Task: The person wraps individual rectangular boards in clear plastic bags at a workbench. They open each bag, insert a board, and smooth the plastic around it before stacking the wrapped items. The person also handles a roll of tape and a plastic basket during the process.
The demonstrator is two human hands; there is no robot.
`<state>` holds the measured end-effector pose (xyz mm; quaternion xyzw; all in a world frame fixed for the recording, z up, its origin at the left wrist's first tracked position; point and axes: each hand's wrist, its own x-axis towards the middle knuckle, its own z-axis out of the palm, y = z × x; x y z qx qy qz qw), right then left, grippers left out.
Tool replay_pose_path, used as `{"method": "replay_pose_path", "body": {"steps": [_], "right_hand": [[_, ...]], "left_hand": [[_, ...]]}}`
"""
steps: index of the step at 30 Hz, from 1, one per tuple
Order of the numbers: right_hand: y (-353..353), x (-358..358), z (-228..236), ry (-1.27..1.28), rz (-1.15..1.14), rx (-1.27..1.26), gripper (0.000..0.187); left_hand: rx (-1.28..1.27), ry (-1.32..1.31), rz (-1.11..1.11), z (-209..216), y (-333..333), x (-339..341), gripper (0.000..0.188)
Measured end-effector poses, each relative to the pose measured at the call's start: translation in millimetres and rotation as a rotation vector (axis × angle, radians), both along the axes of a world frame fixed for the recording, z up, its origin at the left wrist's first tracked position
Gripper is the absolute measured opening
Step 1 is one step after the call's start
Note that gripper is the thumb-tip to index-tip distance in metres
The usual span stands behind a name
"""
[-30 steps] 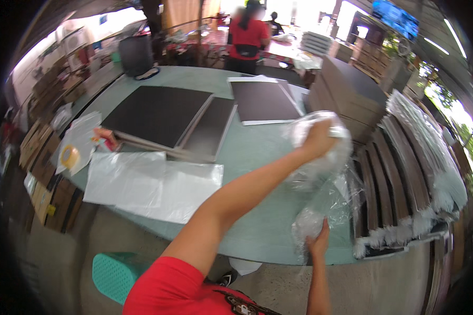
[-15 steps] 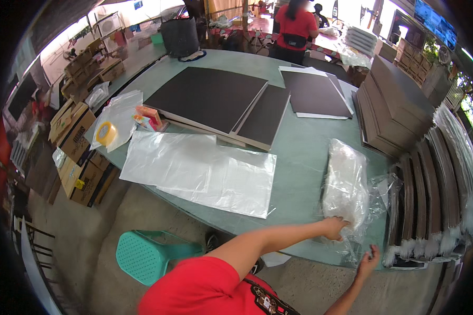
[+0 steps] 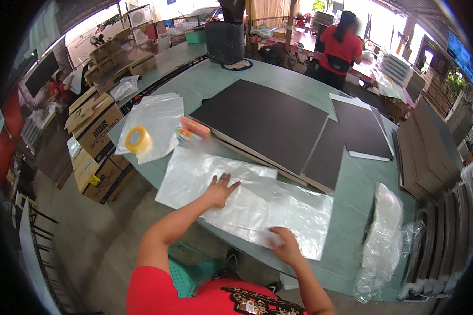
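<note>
A stack of clear plastic sheets [image 3: 247,202] lies flat at the near edge of the pale green table [image 3: 352,210]. My left hand [image 3: 220,190] rests palm down on its left part, fingers spread. My right hand [image 3: 285,244] presses on the sheets' near edge, fingers bent; whether it pinches a sheet I cannot tell. Just beyond the plastic lie large dark boards [image 3: 268,123]. A crumpled bundle of clear plastic [image 3: 382,236] lies at the table's right end.
A yellow tape roll [image 3: 138,140] sits on more plastic at the left, beside a small pink-and-orange box [image 3: 194,128]. Cardboard boxes [image 3: 97,128] stand left of the table, stacked dark panels [image 3: 431,157] right. A person in red [image 3: 341,44] stands at the far side. A teal stool [image 3: 186,265] is below me.
Both hands left the crumpled plastic bundle at the right and moved left onto the flat plastic sheets. My view swung left with them.
</note>
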<state>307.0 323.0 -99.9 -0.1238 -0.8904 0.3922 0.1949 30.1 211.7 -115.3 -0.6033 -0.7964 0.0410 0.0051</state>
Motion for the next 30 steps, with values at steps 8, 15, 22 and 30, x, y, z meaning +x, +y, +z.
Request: {"method": "replay_pose_path", "body": {"steps": [8, 15, 22, 30], "right_hand": [[-50.3, -111.9, -33.6, -0.269, 0.139, 0.417, 0.049], [-17.0, -72.7, -20.9, -0.403, 0.453, 0.051, 0.038], [-10.7, -70.2, -17.8, -0.42, 0.219, 0.103, 0.04], [-18.3, -63.1, -21.5, -0.387, 0.137, 0.247, 0.037]], "left_hand": [[-0.024, -0.189, 0.04, -29.4, 11.6, -90.6, 0.044], [0.213, -0.73, 0.16, 27.4, 44.2, -131.5, 0.026], [0.202, -0.374, 0.201, 32.3, 2.5, -89.7, 0.032], [-0.108, -0.609, 0.329, -8.9, -38.4, 5.2, 0.071]]}}
